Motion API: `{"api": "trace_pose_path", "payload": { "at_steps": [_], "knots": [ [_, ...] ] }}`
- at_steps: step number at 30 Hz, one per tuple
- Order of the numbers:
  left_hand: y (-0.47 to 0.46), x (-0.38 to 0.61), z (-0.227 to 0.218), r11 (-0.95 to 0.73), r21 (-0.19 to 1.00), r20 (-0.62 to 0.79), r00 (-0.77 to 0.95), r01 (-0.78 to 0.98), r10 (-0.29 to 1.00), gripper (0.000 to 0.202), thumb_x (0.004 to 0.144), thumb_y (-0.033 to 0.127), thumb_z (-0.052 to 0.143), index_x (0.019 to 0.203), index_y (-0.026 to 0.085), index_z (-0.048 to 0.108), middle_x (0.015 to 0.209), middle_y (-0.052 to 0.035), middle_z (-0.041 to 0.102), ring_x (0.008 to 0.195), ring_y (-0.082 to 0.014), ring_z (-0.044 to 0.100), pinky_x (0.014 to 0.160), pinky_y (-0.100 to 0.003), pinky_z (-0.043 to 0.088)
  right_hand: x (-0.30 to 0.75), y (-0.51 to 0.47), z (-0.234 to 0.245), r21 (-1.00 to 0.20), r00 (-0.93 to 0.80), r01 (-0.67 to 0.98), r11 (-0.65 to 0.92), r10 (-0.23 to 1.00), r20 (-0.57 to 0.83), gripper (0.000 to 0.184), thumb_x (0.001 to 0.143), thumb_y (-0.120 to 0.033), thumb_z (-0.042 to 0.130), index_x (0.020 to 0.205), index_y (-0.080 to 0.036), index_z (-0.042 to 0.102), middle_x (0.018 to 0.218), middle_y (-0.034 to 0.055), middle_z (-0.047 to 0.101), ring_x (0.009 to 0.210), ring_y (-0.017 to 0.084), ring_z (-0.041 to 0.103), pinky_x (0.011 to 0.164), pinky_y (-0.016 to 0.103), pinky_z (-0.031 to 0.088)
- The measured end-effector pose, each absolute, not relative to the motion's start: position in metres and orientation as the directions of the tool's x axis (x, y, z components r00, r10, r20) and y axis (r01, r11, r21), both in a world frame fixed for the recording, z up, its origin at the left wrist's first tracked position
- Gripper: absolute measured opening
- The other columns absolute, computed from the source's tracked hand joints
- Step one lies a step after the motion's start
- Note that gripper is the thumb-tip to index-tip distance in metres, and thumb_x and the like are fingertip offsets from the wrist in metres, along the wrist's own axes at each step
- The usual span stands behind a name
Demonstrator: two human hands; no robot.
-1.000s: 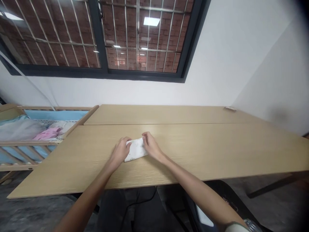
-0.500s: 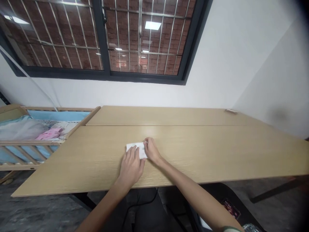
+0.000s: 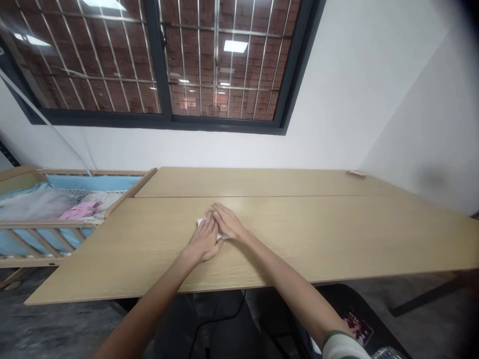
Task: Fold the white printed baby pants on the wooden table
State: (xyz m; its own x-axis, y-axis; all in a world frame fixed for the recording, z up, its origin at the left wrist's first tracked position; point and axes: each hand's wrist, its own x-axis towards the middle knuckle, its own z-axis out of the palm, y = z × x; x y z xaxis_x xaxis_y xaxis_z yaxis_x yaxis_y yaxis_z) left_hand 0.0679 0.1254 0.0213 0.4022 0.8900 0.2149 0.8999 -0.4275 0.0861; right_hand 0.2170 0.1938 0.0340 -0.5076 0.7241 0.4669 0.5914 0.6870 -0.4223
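Observation:
A small white folded piece (image 3: 200, 221), cloth or paper, lies on the light wooden table; its pale surface shows only at the left corner and between my hands. My left hand (image 3: 205, 241) rests flat on it with fingers stretched out. Over its right part lies my right hand (image 3: 229, 224), fingers extended and angled toward the left hand, the fingertips of both nearly meeting. Most of the white piece is hidden under the two hands, so its kind is unclear.
The wooden table (image 3: 318, 229) reaches to the wall below a barred window (image 3: 224, 65). A wooden crib (image 3: 37, 227) with blue lining and pink cloth (image 3: 79, 210) stands at the left. A small flat object (image 3: 357, 173) lies at the far right. A black chair (image 3: 340, 299) stands below.
My right hand has gone from pinching the white piece's right edge to lying flat over it. My left hand has shifted slightly, and the piece is now mostly covered.

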Motion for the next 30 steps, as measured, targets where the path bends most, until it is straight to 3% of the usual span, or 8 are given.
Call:
{"api": "trace_pose_path", "payload": {
  "at_steps": [3, 8, 14, 18, 21, 23, 27, 30],
  "knots": [
    [0.132, 0.066, 0.012, -0.471, 0.076, 0.174, 0.453, 0.879, 0.874, 0.086, 0.093, 0.054, 0.042, 0.157, 0.0, 0.021, 0.165, -0.0223, 0.018, 0.155, -0.033, 0.01, 0.126, -0.048, 0.013, 0.225, 0.195, 0.026, -0.464, -0.595, 0.556, 0.69, 0.72, 0.357, 0.067, 0.106, -0.056, 0.016, 0.151, -0.018, 0.047, 0.154, 0.012, 0.048, 0.146, 0.023, 0.039, 0.122, 0.046, 0.029],
    [0.134, 0.061, -0.005, -0.483, 0.1, 0.261, 0.446, 0.87, 0.856, 0.101, 0.091, 0.075, 0.033, 0.157, 0.0, 0.018, 0.165, -0.025, 0.013, 0.155, -0.034, 0.008, 0.126, -0.05, 0.013, 0.245, 0.189, 0.012, -0.399, -0.681, 0.566, 0.721, 0.682, 0.265, 0.072, 0.104, -0.063, 0.018, 0.16, -0.02, 0.031, 0.164, 0.0084, 0.029, 0.154, 0.022, 0.023, 0.127, 0.044, 0.017],
    [0.132, 0.043, -0.016, -0.442, 0.09, 0.349, 0.387, 0.893, 0.853, 0.092, 0.098, 0.066, 0.029, 0.155, -0.005, 0.018, 0.162, -0.0293, 0.021, 0.154, -0.0343, 0.012, 0.124, -0.049, 0.02, 0.264, 0.182, 0.012, -0.42, -0.65, 0.623, 0.661, 0.735, 0.193, 0.069, 0.106, -0.058, 0.017, 0.162, -0.018, 0.023, 0.166, 0.0088, 0.022, 0.155, 0.021, 0.018, 0.127, 0.044, 0.015],
    [0.12, 0.032, -0.015, -0.424, 0.011, 0.382, 0.388, 0.906, 0.839, 0.074, 0.102, 0.05, 0.031, 0.151, -0.006, 0.027, 0.161, -0.0291, 0.023, 0.154, -0.0351, 0.015, 0.123, -0.05, 0.025, 0.264, 0.176, 0.015, -0.359, -0.615, 0.615, 0.702, 0.712, 0.337, 0.064, 0.107, -0.051, 0.023, 0.16, -0.016, 0.029, 0.168, 0.0121, 0.017, 0.156, 0.024, 0.014, 0.126, 0.048, 0.016],
    [0.109, 0.029, -0.007, -0.476, -0.059, 0.394, 0.459, 0.877, 0.797, 0.06, 0.102, 0.035, 0.032, 0.15, 0.0, 0.035, 0.163, -0.0251, 0.024, 0.153, -0.0345, 0.018, 0.123, -0.05, 0.025, 0.264, 0.172, 0.016, -0.313, -0.629, 0.562, 0.765, 0.641, 0.44, 0.059, 0.106, -0.048, 0.034, 0.155, -0.017, 0.039, 0.165, 0.0143, 0.027, 0.154, 0.026, 0.022, 0.124, 0.049, 0.021],
    [0.108, 0.029, -0.001, -0.487, -0.054, 0.372, 0.47, 0.872, 0.801, 0.061, 0.101, 0.039, 0.037, 0.151, 0.003, 0.036, 0.161, -0.0248, 0.028, 0.151, -0.0356, 0.024, 0.122, -0.051, 0.027, 0.264, 0.171, 0.015, -0.318, -0.648, 0.545, 0.776, 0.63, 0.428, 0.06, 0.103, -0.05, 0.042, 0.152, -0.016, 0.043, 0.159, 0.0165, 0.039, 0.15, 0.028, 0.031, 0.122, 0.049, 0.025],
    [0.122, 0.03, 0.008, -0.454, 0.053, 0.257, 0.427, 0.89, 0.867, 0.08, 0.095, 0.057, 0.049, 0.15, 0.0, 0.035, 0.154, -0.0283, 0.04, 0.145, -0.0381, 0.037, 0.117, -0.05, 0.035, 0.266, 0.173, 0.012, -0.355, -0.644, 0.569, 0.741, 0.671, 0.369, 0.071, 0.094, -0.056, 0.056, 0.152, -0.016, 0.042, 0.154, 0.0183, 0.046, 0.143, 0.033, 0.041, 0.117, 0.053, 0.031],
    [0.137, 0.029, 0.013, -0.429, 0.132, 0.224, 0.394, 0.894, 0.891, 0.074, 0.092, 0.052, 0.054, 0.146, 0.003, 0.041, 0.148, -0.0267, 0.048, 0.139, -0.0367, 0.046, 0.113, -0.046, 0.039, 0.266, 0.177, 0.009, -0.371, -0.636, 0.56, 0.741, 0.672, 0.379, 0.078, 0.087, -0.053, 0.066, 0.152, -0.017, 0.041, 0.154, 0.0183, 0.045, 0.141, 0.035, 0.043, 0.115, 0.053, 0.034]
  ]
}}
